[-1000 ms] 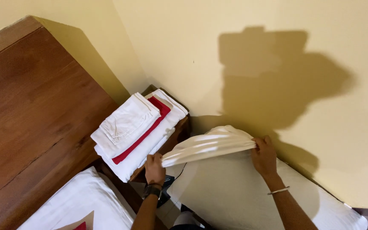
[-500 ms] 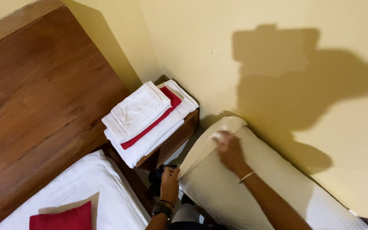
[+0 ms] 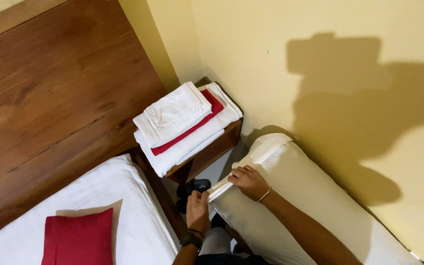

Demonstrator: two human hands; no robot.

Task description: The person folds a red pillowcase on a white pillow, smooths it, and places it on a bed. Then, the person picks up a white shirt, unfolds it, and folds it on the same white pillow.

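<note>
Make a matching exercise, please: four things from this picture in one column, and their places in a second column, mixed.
Things:
1. folded linens
2. red cushion
3. white pillow
4. left hand

Places:
A. on the bed, lower left
B. leaning along the yellow wall
C. stacked on the wooden bedside table
D. at the pillow's edge, next to the right hand

Pairs: 1-C, 2-A, 3-B, 4-D

1 head-worn view looks steeply down, close over the pillow (image 3: 300,196) and bedside table (image 3: 212,149).
</note>
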